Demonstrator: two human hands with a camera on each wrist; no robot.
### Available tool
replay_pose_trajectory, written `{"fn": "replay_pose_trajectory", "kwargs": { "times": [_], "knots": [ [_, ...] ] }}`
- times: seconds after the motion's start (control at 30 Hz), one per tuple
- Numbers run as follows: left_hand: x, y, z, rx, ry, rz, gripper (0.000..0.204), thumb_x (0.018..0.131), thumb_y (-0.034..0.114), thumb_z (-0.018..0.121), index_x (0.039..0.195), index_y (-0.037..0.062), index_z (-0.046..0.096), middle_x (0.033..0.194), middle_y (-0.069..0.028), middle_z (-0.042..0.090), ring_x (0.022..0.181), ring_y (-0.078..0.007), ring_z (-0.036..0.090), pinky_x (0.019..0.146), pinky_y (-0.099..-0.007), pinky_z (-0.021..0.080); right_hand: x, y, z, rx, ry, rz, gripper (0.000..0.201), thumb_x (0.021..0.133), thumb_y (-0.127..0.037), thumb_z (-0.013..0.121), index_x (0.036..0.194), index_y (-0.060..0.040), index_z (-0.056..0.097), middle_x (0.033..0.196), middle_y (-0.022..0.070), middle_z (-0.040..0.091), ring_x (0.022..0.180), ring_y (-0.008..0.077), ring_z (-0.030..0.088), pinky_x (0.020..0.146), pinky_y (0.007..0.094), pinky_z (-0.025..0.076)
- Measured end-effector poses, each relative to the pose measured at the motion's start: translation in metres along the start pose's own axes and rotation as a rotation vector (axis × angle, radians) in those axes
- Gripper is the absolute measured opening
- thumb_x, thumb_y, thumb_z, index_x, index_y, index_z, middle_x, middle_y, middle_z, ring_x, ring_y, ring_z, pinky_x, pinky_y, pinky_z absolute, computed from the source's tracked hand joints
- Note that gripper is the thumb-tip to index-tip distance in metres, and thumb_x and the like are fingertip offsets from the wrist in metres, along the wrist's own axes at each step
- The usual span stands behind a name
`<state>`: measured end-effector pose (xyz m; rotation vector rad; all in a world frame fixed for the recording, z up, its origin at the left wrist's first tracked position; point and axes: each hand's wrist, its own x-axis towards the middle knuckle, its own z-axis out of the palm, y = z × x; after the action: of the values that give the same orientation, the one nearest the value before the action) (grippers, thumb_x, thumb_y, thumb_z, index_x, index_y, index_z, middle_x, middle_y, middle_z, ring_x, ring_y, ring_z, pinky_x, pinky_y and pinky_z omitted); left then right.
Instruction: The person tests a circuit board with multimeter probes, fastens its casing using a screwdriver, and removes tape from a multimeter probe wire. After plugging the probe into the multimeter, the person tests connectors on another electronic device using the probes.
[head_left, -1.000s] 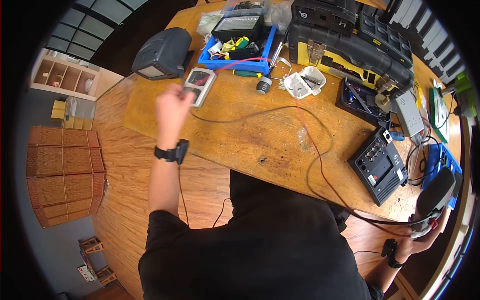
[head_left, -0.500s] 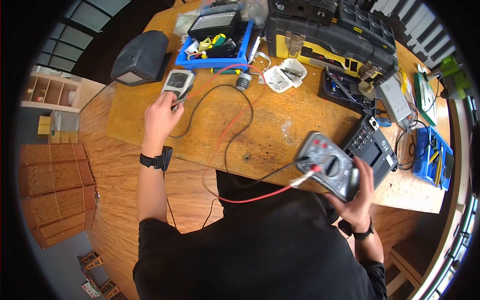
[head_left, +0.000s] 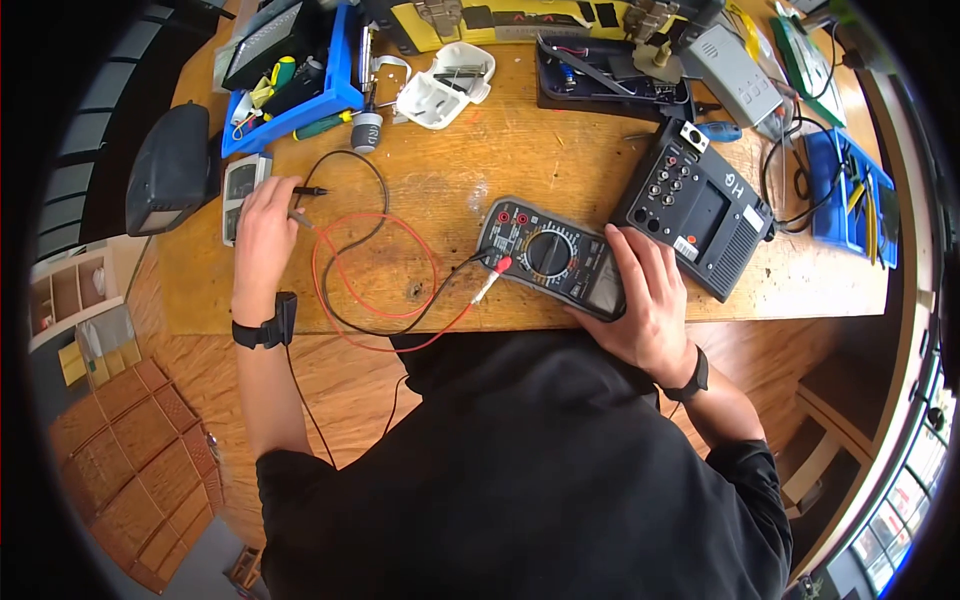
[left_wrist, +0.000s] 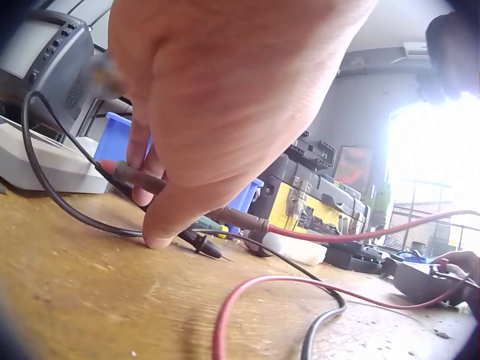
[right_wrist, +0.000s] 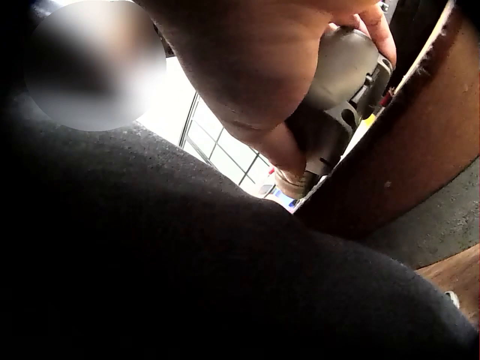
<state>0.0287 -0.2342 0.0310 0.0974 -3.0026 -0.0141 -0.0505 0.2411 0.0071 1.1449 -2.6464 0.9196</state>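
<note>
The multimeter was at the desk's front edge, dial up; whether it lay flat or sat slightly raised, couldn't tell. R hand gripped its display end, fingers over top. Plugs of the red lead and black lead sat at the opp. end, so a steady, low hold w/ no tug on them prob. suited best, plus seating the meter well in from the edge. L hand pinched the red-lead probe and black probe tog. just above the desk; keeping tips apart and loops slack seemed wise, esp. as the red lead dipped past the edge. Beside: pale handheld device at L, HQ-marked unit at R.
</note>
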Motion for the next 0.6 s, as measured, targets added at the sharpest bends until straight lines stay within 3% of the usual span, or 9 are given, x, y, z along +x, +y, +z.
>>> {"fn": "replay_pose_trajectory", "kwargs": {
  "times": [0.2,0.33,0.43,0.53,0.57,0.6],
  "knots": [
    [0.013,0.011,-0.003,-0.117,-0.066,-0.055,0.044,0.087,-0.011,0.069,0.130,-0.0003,0.066,0.130,-0.0182,0.067,0.123,-0.0436,0.062,0.103,-0.0485,0.052,0.002,0.006,-0.002,0.004,-0.016,0.005,0.099,0.064,-0.024,0.100,0.149,0.0020,0.057,0.136,0.0189,0.061,0.118,0.0392,0.062,0.101,0.0475,0.054],
    [0.018,0.021,-0.004,-0.107,-0.028,0.018,0.040,0.091,-0.010,0.066,0.129,0.0008,0.068,0.131,-0.0173,0.068,0.120,-0.0423,0.065,0.102,-0.0484,0.053,0.000,0.010,-0.011,-0.045,-0.050,0.051,0.099,0.065,-0.025,0.100,0.149,0.0024,0.056,0.137,0.0193,0.061,0.119,0.0395,0.062,0.101,0.0476,0.054],
    [0.018,0.065,-0.031,0.050,0.115,0.167,0.030,0.094,-0.004,0.067,0.123,0.0003,0.072,0.127,-0.0151,0.071,0.113,-0.0377,0.068,0.099,-0.0483,0.055,-0.002,0.007,-0.013,-0.043,-0.066,0.073,0.100,0.067,-0.028,0.100,0.151,0.0019,0.055,0.139,0.0196,0.059,0.121,0.0395,0.060,0.103,0.0475,0.053],
    [0.002,0.145,-0.055,-0.283,0.107,0.246,0.024,0.089,0.003,0.080,0.112,0.0006,0.076,0.114,-0.0137,0.073,0.101,-0.0344,0.071,0.090,-0.0455,0.057,0.002,-0.008,-0.016,-0.125,-0.157,0.123,0.103,0.067,-0.033,0.099,0.153,0.0021,0.053,0.143,0.0198,0.057,0.127,0.0392,0.058,0.109,0.0487,0.049],
    [-0.002,0.165,-0.053,-0.372,0.120,0.316,0.028,0.086,0.005,0.085,0.112,0.0002,0.076,0.110,-0.0126,0.072,0.096,-0.0332,0.071,0.086,-0.0441,0.057,0.005,-0.013,-0.017,-0.186,-0.174,0.112,0.106,0.066,-0.035,0.098,0.154,0.0025,0.052,0.145,0.0197,0.056,0.130,0.0391,0.056,0.112,0.0494,0.047],
    [-0.007,0.184,-0.052,-0.444,0.045,0.277,0.032,0.088,0.011,0.087,0.115,-0.0005,0.075,0.109,-0.0148,0.072,0.098,-0.0339,0.071,0.087,-0.0449,0.057,0.007,-0.016,-0.018,-0.249,-0.188,0.101,0.108,0.066,-0.037,0.098,0.155,0.0028,0.051,0.148,0.0196,0.054,0.133,0.0390,0.055,0.114,0.0502,0.045]
  ]
}}
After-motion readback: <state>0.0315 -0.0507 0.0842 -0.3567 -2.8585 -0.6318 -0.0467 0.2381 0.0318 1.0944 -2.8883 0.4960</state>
